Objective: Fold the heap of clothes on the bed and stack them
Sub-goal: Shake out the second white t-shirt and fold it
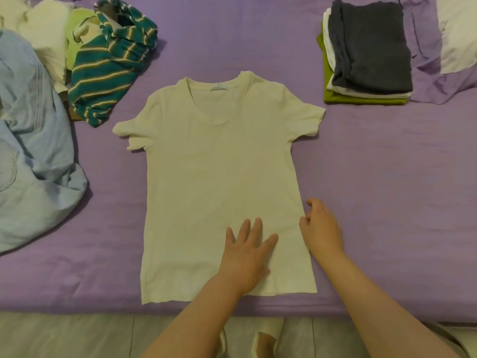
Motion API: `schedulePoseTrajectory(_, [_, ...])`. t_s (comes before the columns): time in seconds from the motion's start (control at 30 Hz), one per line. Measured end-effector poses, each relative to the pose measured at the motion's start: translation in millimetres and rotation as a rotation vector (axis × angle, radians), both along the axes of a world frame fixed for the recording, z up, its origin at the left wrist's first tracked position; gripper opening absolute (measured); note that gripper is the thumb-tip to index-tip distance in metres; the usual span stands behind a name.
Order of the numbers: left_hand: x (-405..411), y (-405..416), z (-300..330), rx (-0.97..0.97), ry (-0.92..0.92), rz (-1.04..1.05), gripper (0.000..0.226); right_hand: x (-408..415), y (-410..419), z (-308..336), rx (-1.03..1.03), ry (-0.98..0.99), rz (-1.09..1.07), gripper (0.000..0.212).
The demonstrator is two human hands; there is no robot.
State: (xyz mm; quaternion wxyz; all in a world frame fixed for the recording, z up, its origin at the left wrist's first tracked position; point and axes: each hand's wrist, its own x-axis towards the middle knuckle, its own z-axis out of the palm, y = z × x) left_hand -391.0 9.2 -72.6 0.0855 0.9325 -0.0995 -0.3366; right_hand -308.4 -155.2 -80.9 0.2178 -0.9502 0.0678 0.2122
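A cream short-sleeved T-shirt (219,177) lies spread flat, neck away from me, in the middle of the purple bed (387,189). My left hand (247,251) lies flat on its lower part with straight fingers. At the shirt's right side seam my right hand (321,228) has its fingers curled at the cloth edge; whether they pinch it is unclear. The unfolded heap sits at the far left: a teal striped garment (108,71), a light blue garment (33,151) and pale cream and light green pieces (49,29). A folded stack (366,52), dark grey over white over green, lies at the far right.
A white pillow (459,32) lies at the far right corner beside the stack. The bed's near edge runs along the bottom, with a grey tiled floor (77,334) below it. Bare purple sheet lies on both sides of the shirt.
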Motion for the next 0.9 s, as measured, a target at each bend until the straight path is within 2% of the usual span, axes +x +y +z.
schedulePoseTrajectory(0.1, [9.8, 7.7, 4.4, -0.037, -0.122, 0.102, 0.066, 9.1, 6.4, 4.1, 0.007, -0.021, 0.146, 0.058])
schedulePoseTrajectory(0.2, [25.8, 21.8, 10.0, 0.008, -0.08, 0.132, 0.062, 24.9, 20.7, 10.4, -0.087, 0.035, 0.321, 0.061])
schedulePoseTrajectory(0.33, [56.9, 45.0, 9.6, 0.051, -0.037, 0.149, 0.062, 50.8, 49.6, 14.3, -0.145, 0.098, 0.365, 0.062])
schedulePoseTrajectory(0.47, [101.4, 63.0, 5.7, 0.057, -0.029, 0.114, 0.065, 90.5, 73.6, 14.1, -0.055, 0.185, 0.125, 0.064])
schedulePoseTrajectory(0.57, [147.5, 75.7, 2.9, 0.035, -0.079, 0.034, 0.065, 122.9, 81.3, 12.3, 0.012, 0.173, -0.04, 0.064])
schedulePoseTrajectory(0.73, [238.8, 94.7, 0.4, 0.057, -0.185, -0.079, 0.058, 170.7, 79.0, -1.2, 0.143, 0.004, -0.341, 0.055])
schedulePoseTrajectory(0.9, [326.9, 87.5, -2.0, 0.077, -0.317, -0.187, 0.057, 191.6, 73.0, -11.2, 0.189, -0.113, -0.478, 0.044])
